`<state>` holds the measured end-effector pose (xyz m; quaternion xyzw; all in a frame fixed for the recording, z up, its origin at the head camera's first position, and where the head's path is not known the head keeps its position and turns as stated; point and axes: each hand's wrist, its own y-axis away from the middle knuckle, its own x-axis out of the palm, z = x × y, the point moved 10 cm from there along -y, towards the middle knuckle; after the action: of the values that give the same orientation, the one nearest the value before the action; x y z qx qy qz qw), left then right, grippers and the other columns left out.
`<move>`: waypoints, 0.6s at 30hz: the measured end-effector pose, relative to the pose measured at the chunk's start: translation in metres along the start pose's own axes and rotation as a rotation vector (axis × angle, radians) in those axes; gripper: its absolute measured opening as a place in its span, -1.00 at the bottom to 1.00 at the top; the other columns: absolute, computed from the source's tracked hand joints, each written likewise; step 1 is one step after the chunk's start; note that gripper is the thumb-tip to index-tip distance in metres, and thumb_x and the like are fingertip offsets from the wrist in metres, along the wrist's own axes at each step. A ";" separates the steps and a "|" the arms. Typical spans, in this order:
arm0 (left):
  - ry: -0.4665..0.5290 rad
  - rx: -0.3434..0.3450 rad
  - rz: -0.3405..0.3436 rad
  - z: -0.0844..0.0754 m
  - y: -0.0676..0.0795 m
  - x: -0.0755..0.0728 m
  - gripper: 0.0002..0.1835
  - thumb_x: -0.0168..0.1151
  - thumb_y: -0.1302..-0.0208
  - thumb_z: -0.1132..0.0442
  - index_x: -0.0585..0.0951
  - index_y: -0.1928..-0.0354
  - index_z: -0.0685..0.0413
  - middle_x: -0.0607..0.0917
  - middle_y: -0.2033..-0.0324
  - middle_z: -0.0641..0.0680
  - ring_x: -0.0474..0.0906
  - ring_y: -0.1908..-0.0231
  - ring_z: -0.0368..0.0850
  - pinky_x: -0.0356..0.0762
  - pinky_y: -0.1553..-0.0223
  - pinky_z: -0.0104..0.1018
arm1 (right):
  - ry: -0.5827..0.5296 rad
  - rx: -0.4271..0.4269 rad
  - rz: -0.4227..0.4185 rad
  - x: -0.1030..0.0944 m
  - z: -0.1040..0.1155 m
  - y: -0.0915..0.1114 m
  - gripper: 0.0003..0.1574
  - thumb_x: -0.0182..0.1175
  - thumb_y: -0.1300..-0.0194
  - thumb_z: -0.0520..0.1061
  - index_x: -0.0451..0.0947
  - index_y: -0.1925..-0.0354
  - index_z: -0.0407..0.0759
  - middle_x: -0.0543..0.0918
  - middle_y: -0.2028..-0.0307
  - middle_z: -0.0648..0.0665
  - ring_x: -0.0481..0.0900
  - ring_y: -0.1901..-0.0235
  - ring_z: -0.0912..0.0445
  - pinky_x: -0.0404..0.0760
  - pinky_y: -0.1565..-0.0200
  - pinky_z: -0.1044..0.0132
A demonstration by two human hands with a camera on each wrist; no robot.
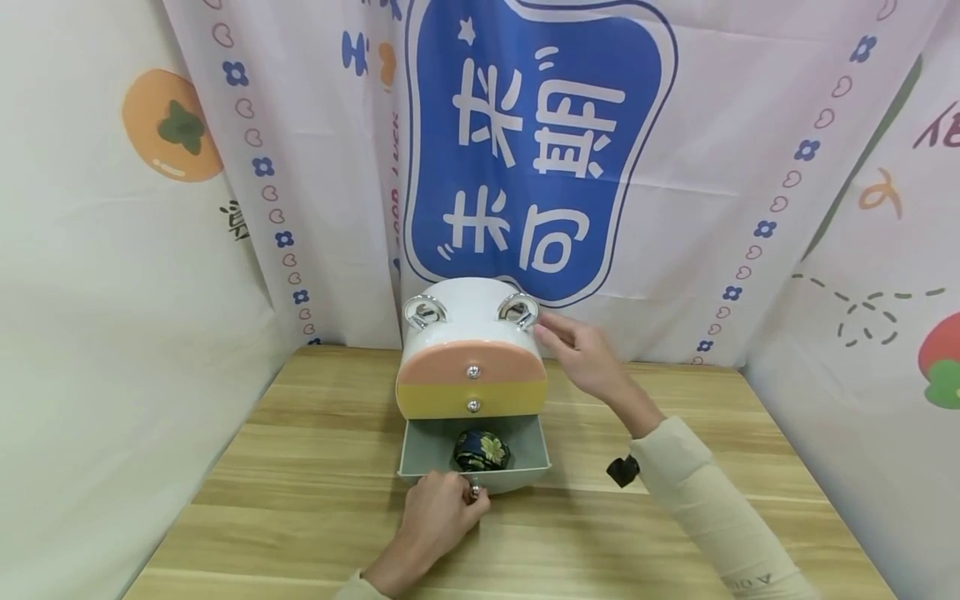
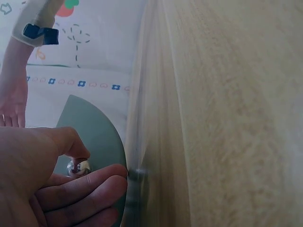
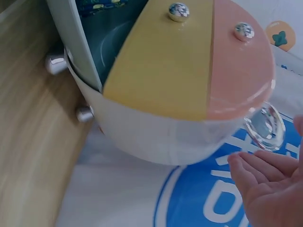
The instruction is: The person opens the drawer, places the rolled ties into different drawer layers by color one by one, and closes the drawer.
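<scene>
A small round-topped white cabinet (image 1: 468, 304) has a pink drawer (image 1: 431, 367), a yellow drawer (image 1: 431, 402) and a grey-green drawer (image 1: 536, 454). Pulled out, the green one holds a dark roll (image 1: 471, 450) with a yellow-green flower pattern, perhaps cloth. My left hand (image 1: 438, 510) is at its front, thumb and finger pinching the silver knob (image 2: 79, 167). Up at the cabinet's right side, my right hand (image 1: 588, 358) has its fingers extended beside a silver ring-shaped fitting (image 1: 519, 310). The right wrist view shows these fingers (image 3: 265, 170) straight and the palm bare.
The cabinet stands on short silver feet (image 3: 57, 62) on a wood-grain table (image 1: 315, 467). A printed cloth (image 1: 337, 192) with a blue panel hangs close behind it, and patterned white cloth walls (image 1: 862, 275) flank the table.
</scene>
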<state>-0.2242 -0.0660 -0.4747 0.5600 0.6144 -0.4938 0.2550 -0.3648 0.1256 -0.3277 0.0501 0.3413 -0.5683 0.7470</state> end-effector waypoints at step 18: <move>-0.005 -0.007 0.014 0.002 -0.001 0.001 -0.43 0.36 -0.22 -0.01 0.30 0.87 -0.23 0.27 0.87 -0.31 0.23 0.71 -0.40 0.24 0.67 -0.42 | -0.204 -0.067 -0.161 0.042 -0.033 -0.034 -0.65 0.14 -0.59 0.08 0.65 0.04 -0.17 0.55 0.35 -0.12 0.49 0.33 0.06 0.47 0.26 0.29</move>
<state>-0.2258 -0.0677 -0.4760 0.5622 0.6114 -0.4914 0.2621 -0.4041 0.0951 -0.3656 -0.0602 0.2854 -0.6168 0.7311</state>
